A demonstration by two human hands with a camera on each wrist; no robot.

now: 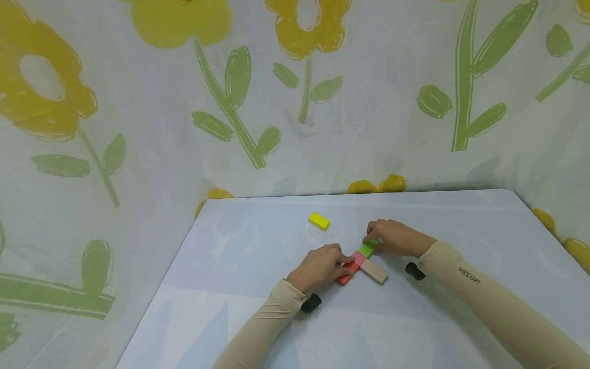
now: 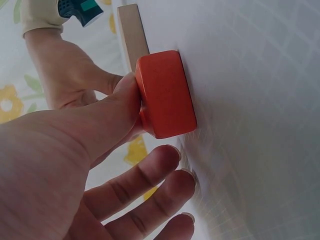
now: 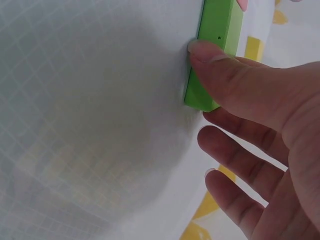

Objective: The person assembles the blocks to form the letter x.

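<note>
A red block, a pink block and a green block lie end to end in a slanting row on the table. From the pink one, a plain wooden block runs off toward the lower right. My left hand pinches the red block between thumb and index finger, its other fingers spread below in the left wrist view. At the row's far end, my right hand grips the green block, with the thumb on its near side and the index finger partly hidden behind it.
A yellow block lies apart, farther back on the white patterned table. Behind the table's back edge hangs a flower-printed curtain. Dark wrist devices show under both sleeves, close to the tabletop.
</note>
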